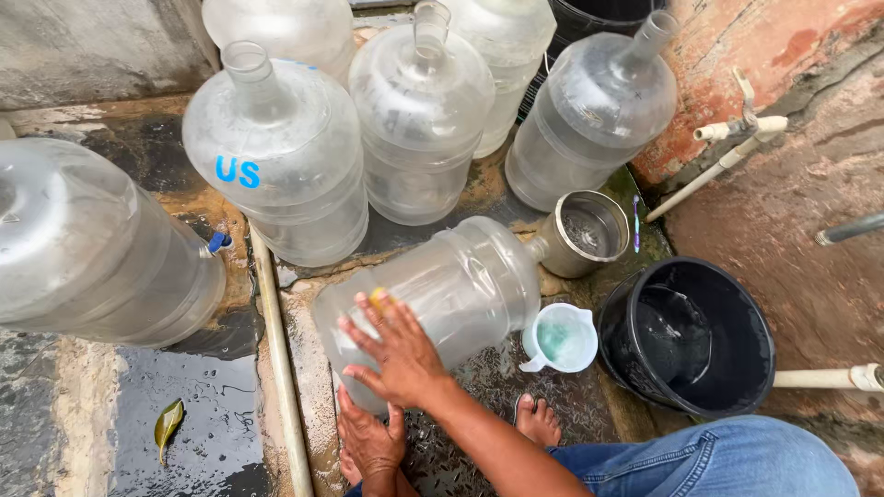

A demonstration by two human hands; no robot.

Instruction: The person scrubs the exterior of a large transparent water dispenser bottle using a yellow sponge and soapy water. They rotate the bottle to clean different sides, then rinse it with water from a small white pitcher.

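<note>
Item: seven clear water jugs, one lying (442, 294) on wet floor under your right hand (396, 354), fingers spread flat on it, left hand (368, 442) bracing its base; one blue-lettered jug (276, 156); one black bucket (691, 336).

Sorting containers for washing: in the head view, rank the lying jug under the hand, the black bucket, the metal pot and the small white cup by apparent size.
1. lying jug
2. black bucket
3. metal pot
4. white cup, though it looks only slightly smaller than the pot.

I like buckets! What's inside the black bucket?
The black bucket holds dark water, and its inner wall shows above it. The bottom cannot be seen under the water.
</note>
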